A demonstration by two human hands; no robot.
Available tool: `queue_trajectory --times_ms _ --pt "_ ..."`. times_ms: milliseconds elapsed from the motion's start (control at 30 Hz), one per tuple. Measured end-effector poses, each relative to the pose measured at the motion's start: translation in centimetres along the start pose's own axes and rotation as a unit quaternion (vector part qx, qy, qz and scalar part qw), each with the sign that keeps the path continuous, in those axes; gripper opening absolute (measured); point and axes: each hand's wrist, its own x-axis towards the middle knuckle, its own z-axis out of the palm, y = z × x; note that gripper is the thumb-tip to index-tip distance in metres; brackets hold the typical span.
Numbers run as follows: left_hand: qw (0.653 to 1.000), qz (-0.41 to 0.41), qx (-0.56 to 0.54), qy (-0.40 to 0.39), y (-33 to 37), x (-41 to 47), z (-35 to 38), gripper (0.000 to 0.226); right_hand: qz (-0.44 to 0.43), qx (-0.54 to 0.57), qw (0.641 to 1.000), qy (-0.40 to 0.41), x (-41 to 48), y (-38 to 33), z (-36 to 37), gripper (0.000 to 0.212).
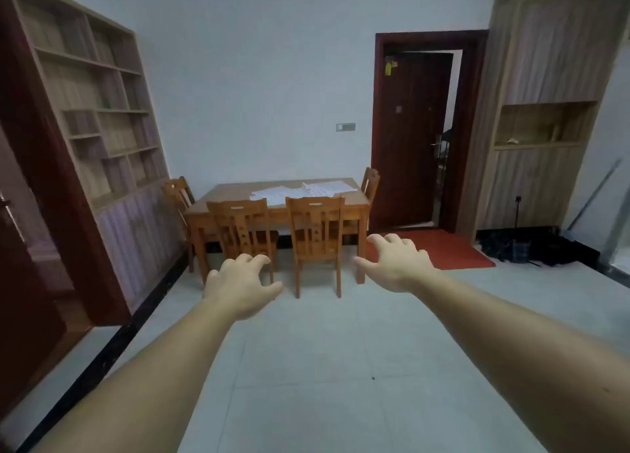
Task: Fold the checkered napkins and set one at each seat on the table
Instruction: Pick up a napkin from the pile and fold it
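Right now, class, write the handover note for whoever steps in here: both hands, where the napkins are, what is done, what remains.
Left hand: held out in the air, fingers loosely curled, holding nothing.
Right hand: the same, empty.
Napkins: pale cloths lying loose on the wooden table, across the room; pattern too far to read.
Chairs: two on the near side, one at each end.
Done: nothing; none lies folded at a seat.
Left: walk over, fold each, set one per seat.
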Motion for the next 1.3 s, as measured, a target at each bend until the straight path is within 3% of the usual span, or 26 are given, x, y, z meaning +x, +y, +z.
queue_trajectory --times_ms 267,767,1000,1300 --pt "1.000 0.002 0.005 -0.013 2.7 3.6 2.3 0.066 0.023 -0.019 1.000 -0.003 2.4 2.4 0.1 0.071" --pt "0.999 0.032 -0.008 -0.034 14.0 11.9 6.3 0.065 0.056 -0.001 0.998 -0.012 9.1 14.1 -0.7 0.067" --pt "0.998 0.031 -0.015 -0.052 16.9 21.3 11.1 0.064 0.061 -0.004 0.998 -0.033 18.4 17.7 2.0 0.074" --pt "0.996 0.069 -0.003 -0.064 20.3 41.1 16.3 0.063 0.089 -0.015 0.995 -0.039 37.3 21.5 5.2 0.079"
